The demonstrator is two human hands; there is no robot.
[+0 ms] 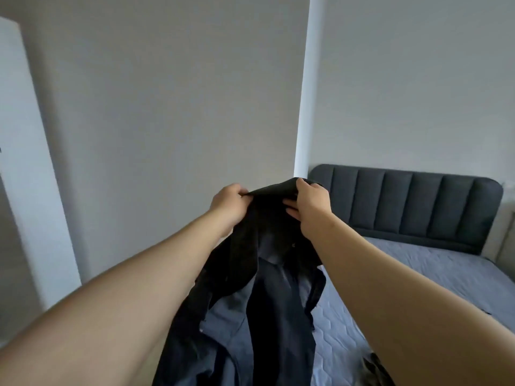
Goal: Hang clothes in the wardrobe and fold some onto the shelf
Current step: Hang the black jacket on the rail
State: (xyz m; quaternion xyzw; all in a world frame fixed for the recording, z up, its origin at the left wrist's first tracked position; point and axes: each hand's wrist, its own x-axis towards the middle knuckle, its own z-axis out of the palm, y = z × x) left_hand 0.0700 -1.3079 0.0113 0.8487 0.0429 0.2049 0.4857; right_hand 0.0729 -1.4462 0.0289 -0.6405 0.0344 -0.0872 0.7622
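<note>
A dark navy shirt-like garment (pixel 267 302) hangs in front of me, held up by its top edge above the bed. My left hand (pixel 227 201) pinches the top edge on the left. My right hand (pixel 310 203) grips the same edge on the right, fingers curled over the cloth. The garment's lower part drapes down between my forearms and falls out of view at the bottom. No hanger is visible.
A bed with a blue quilted mattress (pixel 412 274) and a dark grey padded headboard (pixel 412 201) lies to the right. A dark piece of cloth (pixel 376 369) rests on the mattress at bottom right. A grey wall panel (pixel 167 121) stands ahead, a white door edge (pixel 25 135) at left.
</note>
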